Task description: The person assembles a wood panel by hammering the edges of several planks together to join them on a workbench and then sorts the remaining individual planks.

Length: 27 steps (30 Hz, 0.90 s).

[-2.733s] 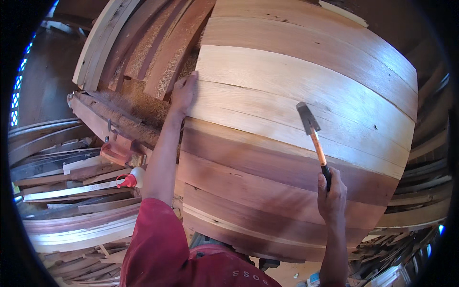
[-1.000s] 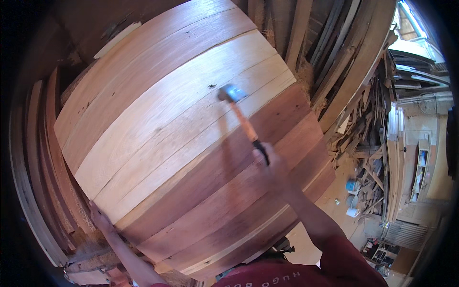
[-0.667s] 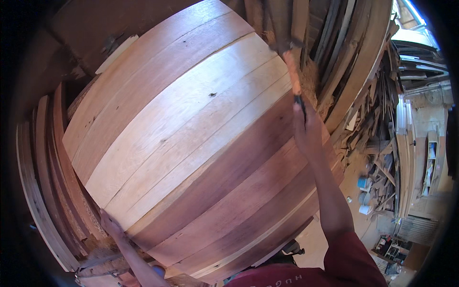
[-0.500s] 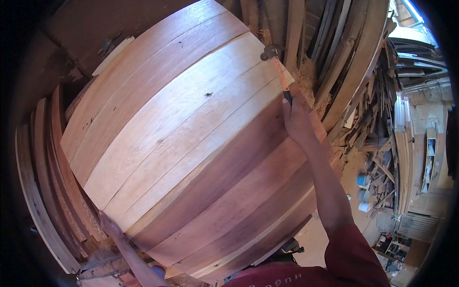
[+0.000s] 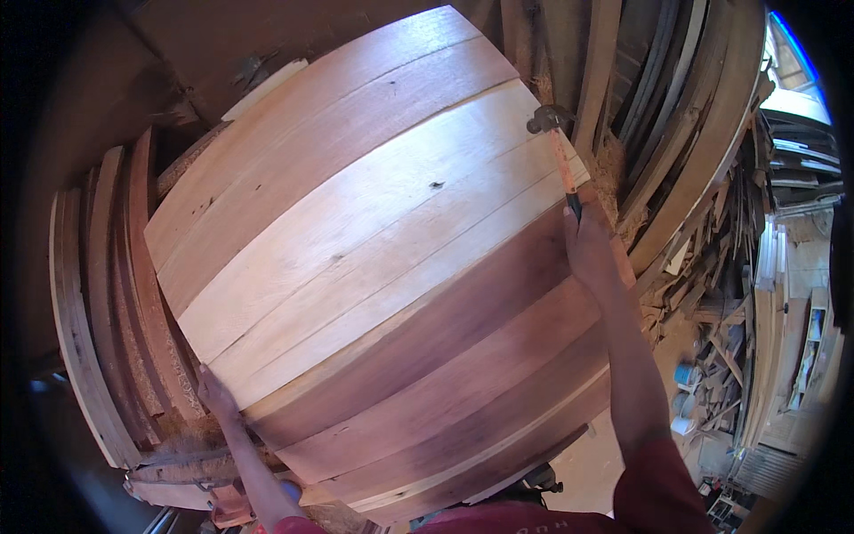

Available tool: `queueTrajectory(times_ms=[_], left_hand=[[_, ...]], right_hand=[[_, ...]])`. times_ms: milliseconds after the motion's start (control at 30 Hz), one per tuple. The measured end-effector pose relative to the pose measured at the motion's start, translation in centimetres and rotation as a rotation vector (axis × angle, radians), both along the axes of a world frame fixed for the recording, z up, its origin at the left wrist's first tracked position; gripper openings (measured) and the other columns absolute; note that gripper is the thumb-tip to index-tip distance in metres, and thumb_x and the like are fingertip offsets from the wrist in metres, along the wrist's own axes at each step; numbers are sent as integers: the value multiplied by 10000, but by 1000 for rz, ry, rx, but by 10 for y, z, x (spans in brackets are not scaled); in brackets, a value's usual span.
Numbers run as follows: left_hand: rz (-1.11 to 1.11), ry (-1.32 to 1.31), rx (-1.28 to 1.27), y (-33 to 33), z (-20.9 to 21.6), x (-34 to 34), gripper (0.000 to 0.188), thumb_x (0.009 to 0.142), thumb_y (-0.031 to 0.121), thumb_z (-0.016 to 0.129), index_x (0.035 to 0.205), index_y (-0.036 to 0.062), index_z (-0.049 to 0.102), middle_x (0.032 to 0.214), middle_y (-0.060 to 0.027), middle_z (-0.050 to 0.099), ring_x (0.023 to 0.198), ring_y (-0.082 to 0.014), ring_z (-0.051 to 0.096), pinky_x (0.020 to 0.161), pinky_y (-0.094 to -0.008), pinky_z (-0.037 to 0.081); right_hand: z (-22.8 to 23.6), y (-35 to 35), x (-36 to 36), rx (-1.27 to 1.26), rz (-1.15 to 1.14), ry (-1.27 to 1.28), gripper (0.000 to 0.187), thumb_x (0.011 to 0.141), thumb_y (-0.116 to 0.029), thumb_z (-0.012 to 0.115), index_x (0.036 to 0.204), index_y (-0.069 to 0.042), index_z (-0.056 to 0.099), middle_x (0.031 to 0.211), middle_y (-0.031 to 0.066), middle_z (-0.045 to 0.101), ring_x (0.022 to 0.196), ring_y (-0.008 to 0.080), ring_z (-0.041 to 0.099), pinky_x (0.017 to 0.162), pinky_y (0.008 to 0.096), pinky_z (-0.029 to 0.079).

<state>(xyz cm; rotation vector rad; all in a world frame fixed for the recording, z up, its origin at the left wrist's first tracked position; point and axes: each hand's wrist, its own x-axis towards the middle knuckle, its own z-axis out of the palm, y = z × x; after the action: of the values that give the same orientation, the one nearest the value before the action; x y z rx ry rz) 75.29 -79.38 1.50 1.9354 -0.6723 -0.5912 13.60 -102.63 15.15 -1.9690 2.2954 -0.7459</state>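
Observation:
A broad panel of joined wooden boards [image 5: 382, 258], pale in the middle and reddish brown at its near side, spreads in front of me. My left hand [image 5: 216, 393] grips its left edge near the lower corner; some of the fingers are hidden there. At the panel's right edge, my right hand [image 5: 589, 247] is closed around the dark grip of a claw hammer [image 5: 562, 160]. The hammer's head points away from me, over the panel's far right edge. Part of the right hand also rests along that edge.
Long planks [image 5: 84, 329] stand to the left of the panel. More boards [image 5: 694, 125] and a heap of scrap wood [image 5: 703, 240] fill the right side. Small buckets [image 5: 684, 402] stand on the floor at the right. Wood shavings [image 5: 191, 436] lie near my left arm.
The whole scene, panel and surroundings alike, has shifted rightward in the picture as the view turned. Both hands keep their places on the panel's edges, with the hammer still in the right.

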Motion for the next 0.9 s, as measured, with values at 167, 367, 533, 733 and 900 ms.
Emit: queueTrajectory(times_ms=[167, 367, 533, 733, 900], left_hand=[[-25, 19, 5, 4, -5, 11, 371, 1057, 337, 455, 1057, 8, 628, 895, 28, 587, 789, -51, 474, 703, -208, 396], [102, 69, -69, 4, -17, 12, 336, 1053, 314, 474, 951, 38, 637, 806, 79, 524, 715, -23, 415, 642, -190, 353], [91, 118, -113, 15, -26, 25, 358, 1052, 315, 476, 965, 12, 646, 824, 67, 542, 730, -28, 429, 659, -187, 365], [76, 107, -53, 5, -20, 11, 390, 1056, 297, 467, 1021, -44, 651, 908, 23, 592, 823, -42, 482, 737, -196, 403], [119, -13, -123, 5, -25, 10, 394, 1056, 291, 465, 1019, -58, 643, 902, 19, 585, 814, -47, 467, 729, -198, 398]], right_hand=[[15, -9, -10, 367, 21, -146, 392, 1022, -362, 469, 1076, 22, 528, 723, 209, 551, 673, 290, 584, 646, 410, 442], [20, -21, 15, 206, 169, -223, 349, 1009, -315, 496, 1080, 19, 571, 857, 234, 612, 837, 395, 616, 753, 453, 458], [44, -88, 89, 7, 340, -549, 324, 1027, -340, 503, 1151, -44, 545, 635, -29, 442, 544, 43, 469, 473, 262, 409], [16, -138, 133, -25, 279, -203, 391, 1021, -365, 445, 1120, 9, 503, 798, 272, 647, 779, 471, 645, 687, 558, 504], [4, -154, 129, 251, 327, -102, 370, 1018, -369, 444, 1052, -5, 506, 866, 333, 642, 842, 519, 623, 731, 591, 484]])
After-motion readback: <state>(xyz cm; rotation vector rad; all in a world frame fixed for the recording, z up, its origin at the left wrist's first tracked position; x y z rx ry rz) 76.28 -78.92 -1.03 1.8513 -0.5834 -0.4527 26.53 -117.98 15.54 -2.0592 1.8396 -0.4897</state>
